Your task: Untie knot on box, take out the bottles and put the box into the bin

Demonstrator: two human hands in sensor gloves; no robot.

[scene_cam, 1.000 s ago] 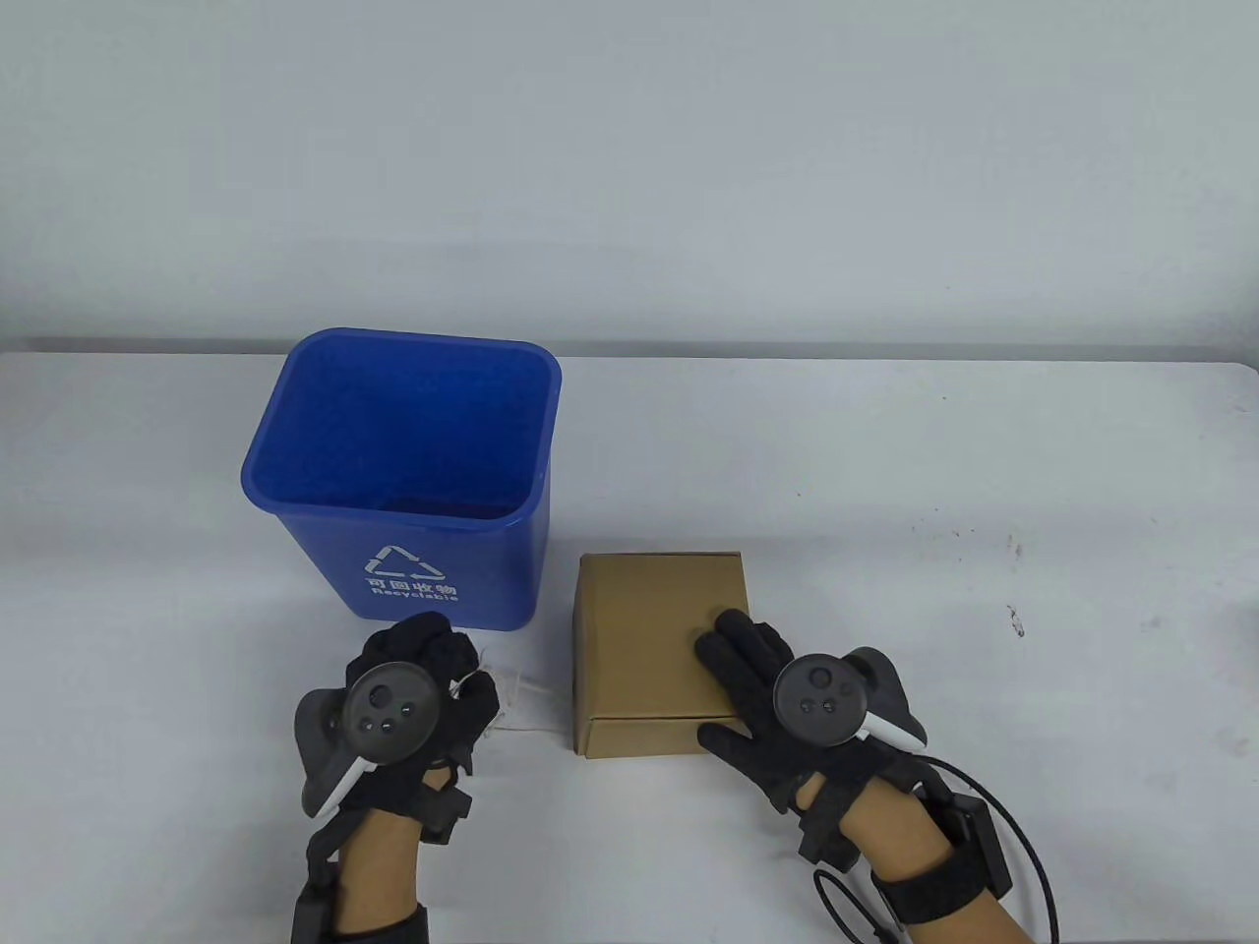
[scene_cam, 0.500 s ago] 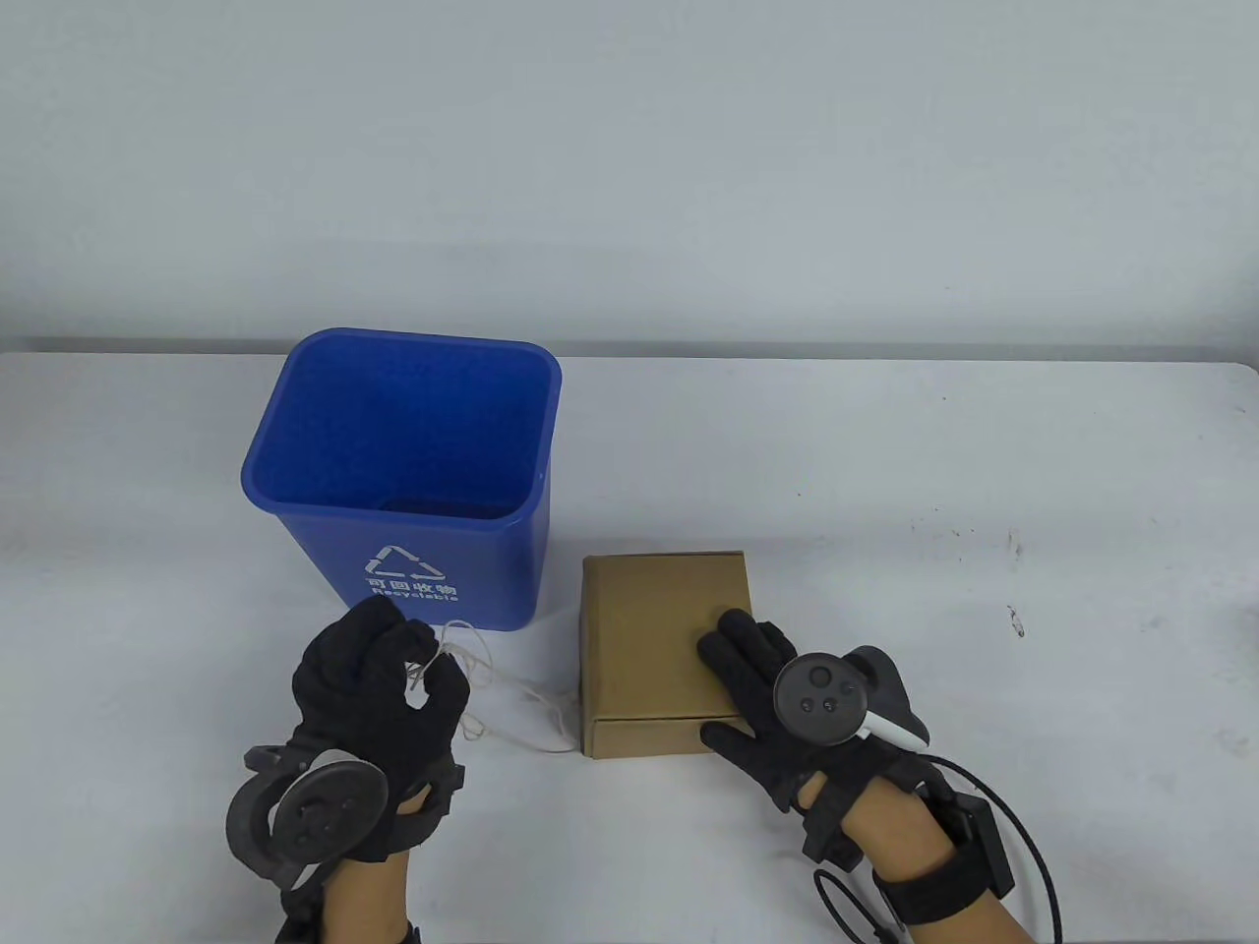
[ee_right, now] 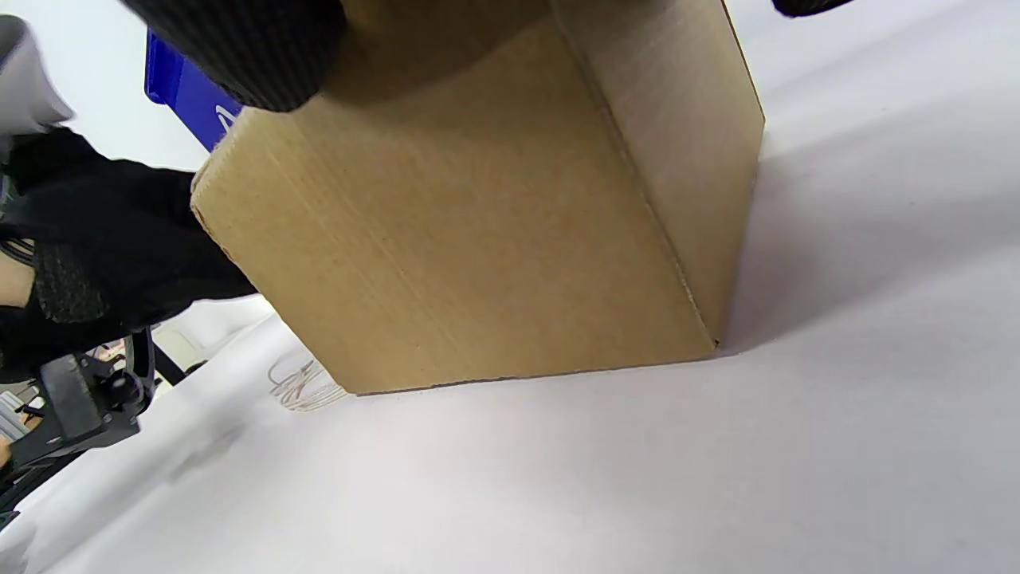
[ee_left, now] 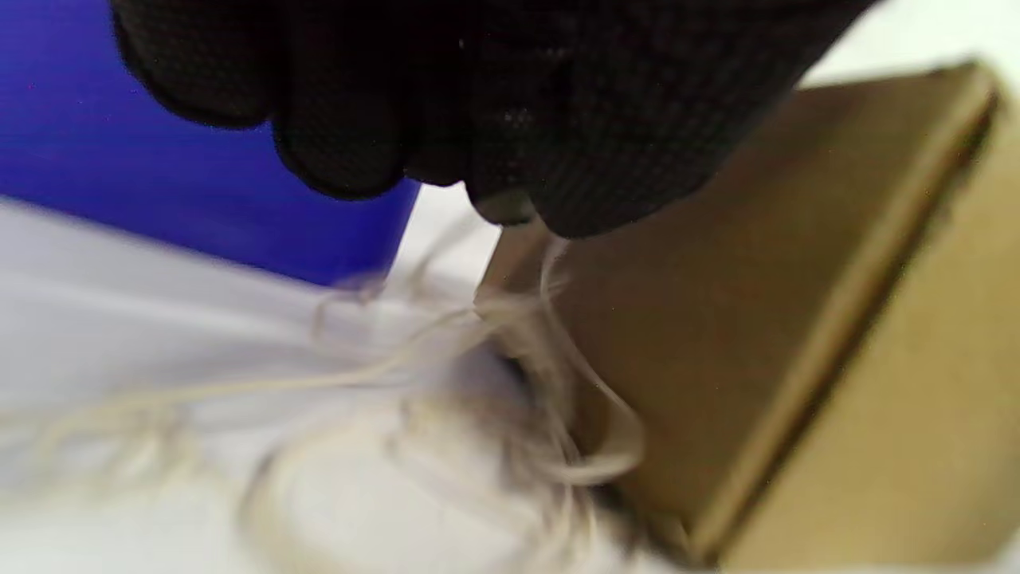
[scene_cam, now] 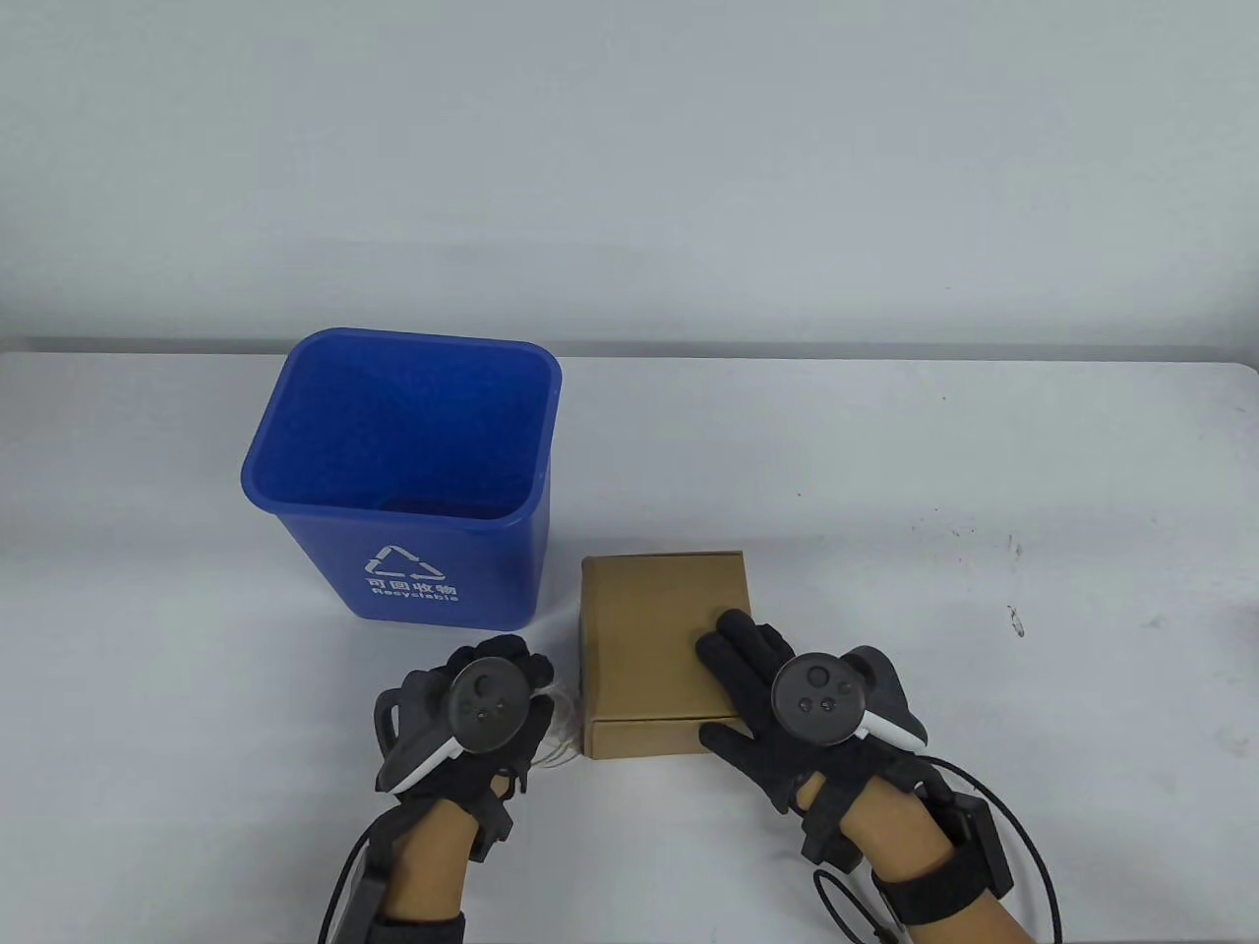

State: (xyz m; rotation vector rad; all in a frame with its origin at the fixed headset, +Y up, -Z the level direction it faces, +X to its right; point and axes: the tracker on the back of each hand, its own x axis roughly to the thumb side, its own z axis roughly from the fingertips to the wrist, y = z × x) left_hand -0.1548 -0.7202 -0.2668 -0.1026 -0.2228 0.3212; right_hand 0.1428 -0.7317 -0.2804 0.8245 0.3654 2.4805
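The closed cardboard box [scene_cam: 661, 629] sat on the white table [scene_cam: 984, 492], just in front of and to the right of the blue recycling bin [scene_cam: 403, 472]. Loose pale string [ee_left: 446, 375] lay heaped against the box's left side, one strand running up into the curled fingertips of the left hand [scene_cam: 472, 698], which pinched it. The right hand [scene_cam: 777, 698] rested flat on the box's lid, fingers straight, thumb over the near edge.

Closed brown cardboard box [scene_cam: 661, 629] upright on table, loose white string [ee_left: 446, 375] at its left, open blue bin [scene_cam: 413, 482] just beside
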